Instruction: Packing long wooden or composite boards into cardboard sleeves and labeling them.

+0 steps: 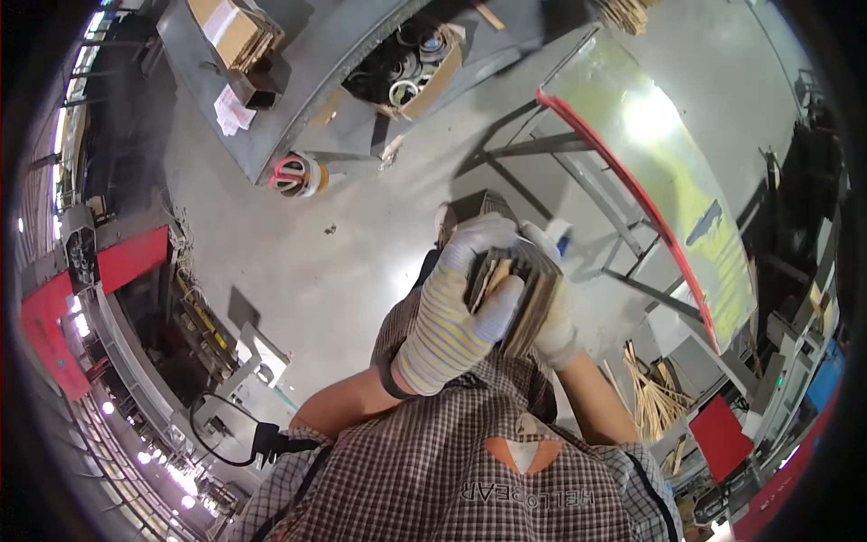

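Note:
Both my hands wear pale gloves and are close together in front of my checked apron. Between them is a stack of flat, thin dark-grey and brown pieces, held with their edges showing. My left hand, in a yellow-and-grey striped glove, wraps round the left side, its thumb lying over the near face. From the right, my right hand grips the other side; its fingers are partly hidden behind the stack. What the pieces are made of, I cannot tell.
A grey table at the far left carries flat cardboard and a paper sheet. Near it stand a carton of rings and a tape roll. To the right is a yellow-green, red-edged table; thin wooden sticks lie below it.

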{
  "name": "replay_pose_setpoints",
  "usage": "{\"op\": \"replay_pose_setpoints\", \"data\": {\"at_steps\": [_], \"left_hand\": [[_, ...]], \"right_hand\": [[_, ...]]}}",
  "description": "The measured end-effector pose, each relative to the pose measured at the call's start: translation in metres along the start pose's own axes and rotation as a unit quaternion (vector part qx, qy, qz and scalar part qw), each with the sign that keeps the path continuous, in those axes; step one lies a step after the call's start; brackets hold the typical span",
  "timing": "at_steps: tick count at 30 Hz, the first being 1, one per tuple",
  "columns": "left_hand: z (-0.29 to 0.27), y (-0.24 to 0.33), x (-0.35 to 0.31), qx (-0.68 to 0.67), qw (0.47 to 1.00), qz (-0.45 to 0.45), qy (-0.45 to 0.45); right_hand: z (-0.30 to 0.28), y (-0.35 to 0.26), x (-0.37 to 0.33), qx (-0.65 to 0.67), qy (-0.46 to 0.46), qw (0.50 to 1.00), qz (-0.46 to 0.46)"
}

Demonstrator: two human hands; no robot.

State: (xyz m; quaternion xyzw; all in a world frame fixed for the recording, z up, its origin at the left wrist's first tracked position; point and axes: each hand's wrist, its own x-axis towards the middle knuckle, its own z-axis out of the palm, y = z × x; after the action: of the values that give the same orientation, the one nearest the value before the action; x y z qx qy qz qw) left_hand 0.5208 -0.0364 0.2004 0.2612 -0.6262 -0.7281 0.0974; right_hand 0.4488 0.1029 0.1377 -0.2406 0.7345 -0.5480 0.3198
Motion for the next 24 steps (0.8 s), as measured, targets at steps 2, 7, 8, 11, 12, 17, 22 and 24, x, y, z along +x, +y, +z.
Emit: {"op": "replay_pose_setpoints", "data": {"at_steps": [2, 7, 8, 11, 12, 17, 22, 24], "left_hand": [[0.005, -0.004, 0.006, 0.039, 0.995, 0.09, -0.03], [-0.005, -0.02, -0.006, 0.114, 0.975, 0.168, -0.093], [0.006, -0.039, -0.003, -0.026, 0.989, 0.138, -0.048], [0.004, -0.006, 0.006, 0.081, 0.974, 0.203, -0.064], [-0.002, -0.008, 0.004, 0.047, 0.95, 0.29, -0.103], [-0.016, -0.063, 0.04, -0.049, 0.968, 0.023, -0.246], [-0.021, -0.071, 0.045, 0.156, 0.929, 0.264, -0.209], [-0.023, -0.118, 0.047, 0.014, 0.972, 0.001, -0.233]], "right_hand": [[0.0, 0.028, 0.014, 0.136, 0.033, 0.989, 0.044], [-0.014, 0.02, 0.014, -0.078, 0.057, 0.992, -0.075], [-0.012, 0.02, 0.009, -0.081, 0.054, 0.993, -0.073], [-0.024, 0.011, 0.02, -0.012, 0.06, 0.995, -0.073], [-0.029, 0.009, 0.021, 0.069, 0.021, 0.99, 0.119], [-0.034, 0.072, -0.014, 0.312, 0.004, 0.932, 0.185], [-0.039, 0.053, 0.016, 0.503, 0.011, 0.8, 0.327], [-0.028, 0.061, 0.006, 0.225, -0.035, 0.952, 0.204]]}}
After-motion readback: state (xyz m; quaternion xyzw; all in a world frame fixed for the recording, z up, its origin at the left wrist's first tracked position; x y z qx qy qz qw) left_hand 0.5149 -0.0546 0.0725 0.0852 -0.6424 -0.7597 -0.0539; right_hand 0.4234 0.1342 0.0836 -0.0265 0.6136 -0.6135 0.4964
